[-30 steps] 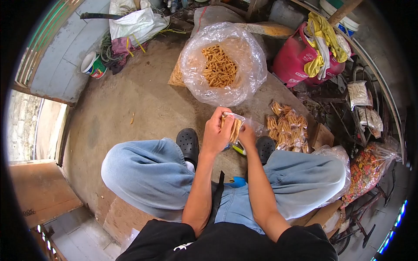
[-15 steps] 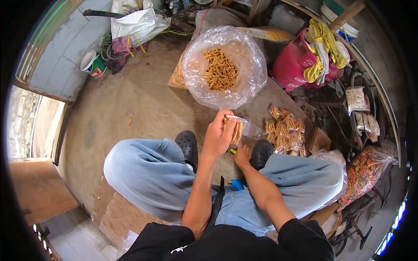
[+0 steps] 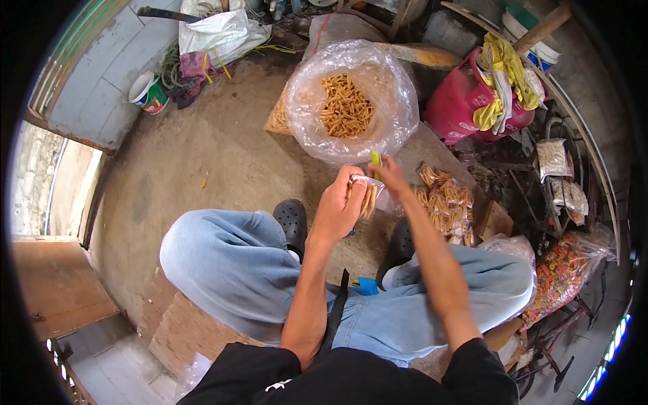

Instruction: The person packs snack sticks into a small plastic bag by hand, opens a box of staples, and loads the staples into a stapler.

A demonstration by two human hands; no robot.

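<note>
My left hand [image 3: 337,208] is closed on a small clear packet of brown stick snacks [image 3: 369,200], gripping it near its top, above the floor between my feet. My right hand [image 3: 391,178], blurred by motion, holds a small yellow-green object [image 3: 376,159] just above the packet's top edge; its kind is not clear. Beyond both hands stands a large clear plastic bag [image 3: 397,115], its mouth spread wide, with loose snack sticks [image 3: 345,106] inside. Right of my right hand, filled snack packets [image 3: 451,208] lie in a pile, partly hidden by my forearm.
A pink tub [image 3: 451,111] with yellow gloves [image 3: 501,77] over it stands at the far right. A bag of colourful snacks [image 3: 563,273] leans at the right. A small bucket [image 3: 147,93] and a white sack [image 3: 226,39] are at the far left. Something blue [image 3: 365,287] is near my lap.
My right hand has risen from beside my right foot to the packet's top, carrying the yellow-green object. My left hand still holds the packet in about the same place.
</note>
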